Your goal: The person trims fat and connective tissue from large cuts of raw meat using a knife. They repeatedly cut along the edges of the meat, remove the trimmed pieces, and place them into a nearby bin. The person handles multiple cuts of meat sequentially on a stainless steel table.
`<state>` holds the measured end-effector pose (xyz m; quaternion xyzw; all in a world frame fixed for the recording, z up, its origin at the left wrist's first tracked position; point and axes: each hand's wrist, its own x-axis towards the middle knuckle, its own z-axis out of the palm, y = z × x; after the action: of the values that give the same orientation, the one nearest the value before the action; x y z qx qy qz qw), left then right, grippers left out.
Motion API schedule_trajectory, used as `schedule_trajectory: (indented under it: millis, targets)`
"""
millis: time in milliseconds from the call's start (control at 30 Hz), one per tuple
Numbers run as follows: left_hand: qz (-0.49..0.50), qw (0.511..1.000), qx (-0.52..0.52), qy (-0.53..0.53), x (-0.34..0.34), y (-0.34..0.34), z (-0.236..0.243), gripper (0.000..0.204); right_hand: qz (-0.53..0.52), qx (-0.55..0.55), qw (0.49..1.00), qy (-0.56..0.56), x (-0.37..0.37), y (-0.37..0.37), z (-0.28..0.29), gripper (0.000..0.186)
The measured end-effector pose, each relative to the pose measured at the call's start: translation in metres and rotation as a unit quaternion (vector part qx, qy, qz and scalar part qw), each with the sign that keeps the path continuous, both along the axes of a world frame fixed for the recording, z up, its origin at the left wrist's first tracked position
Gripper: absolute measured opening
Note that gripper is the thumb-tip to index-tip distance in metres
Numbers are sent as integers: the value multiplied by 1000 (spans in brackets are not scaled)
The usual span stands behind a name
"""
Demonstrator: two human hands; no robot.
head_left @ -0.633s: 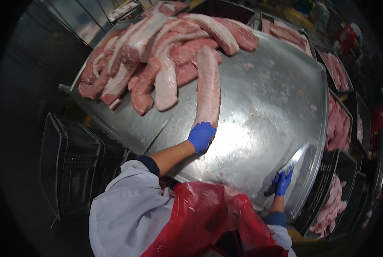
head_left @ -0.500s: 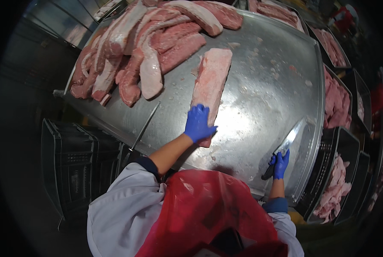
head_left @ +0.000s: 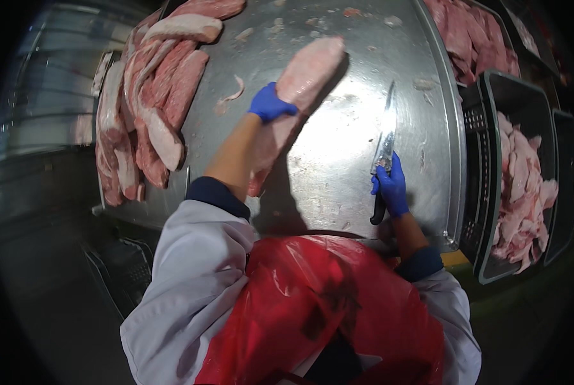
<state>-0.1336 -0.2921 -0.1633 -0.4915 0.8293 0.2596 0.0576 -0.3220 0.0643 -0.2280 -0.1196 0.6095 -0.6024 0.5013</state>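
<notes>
My left hand (head_left: 271, 104), in a blue glove, grips the left edge of a long pale-pink slab of meat (head_left: 309, 70). The slab slants from far right to near left, and a dark shadow along its right side suggests it is raised off the metal table (head_left: 338, 199). Over the table's right part, my right hand (head_left: 393, 186), also gloved in blue, is closed round the black handle of a knife (head_left: 386, 135). Its blade points away from me, apart from the slab.
Many meat slabs (head_left: 171, 77) are heaped on the table's far left. A curled scrap (head_left: 234, 90) lies left of my slab. Along the right edge stand a grey crate (head_left: 489, 90) of pale trimmings and a tray of redder meat (head_left: 470, 38). A dark crate (head_left: 117, 269) sits low left.
The view has swung to the right. My left hand now holds the slab farther up its left edge, and the slab is more slanted. The knife now points more directly away from me.
</notes>
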Motion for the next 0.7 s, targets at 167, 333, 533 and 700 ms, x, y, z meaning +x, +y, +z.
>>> schedule_trajectory:
  millis: [167,333,533,700]
  targets:
    - [160,875,402,217,7,-45,4,66,-9,-9,1000,15,-8,-7,-11,58]
    - [256,793,482,270,31,-64,-16,59,9,25,999,35,-27,-37,11,52]
    - [161,859,311,374,-6,-19,-19,86,93,77,989,89,-50,-100,28,62]
    - [5,984,1,178,-34,-8,-32,117,149,52,966,203,-78,-208,33,81]
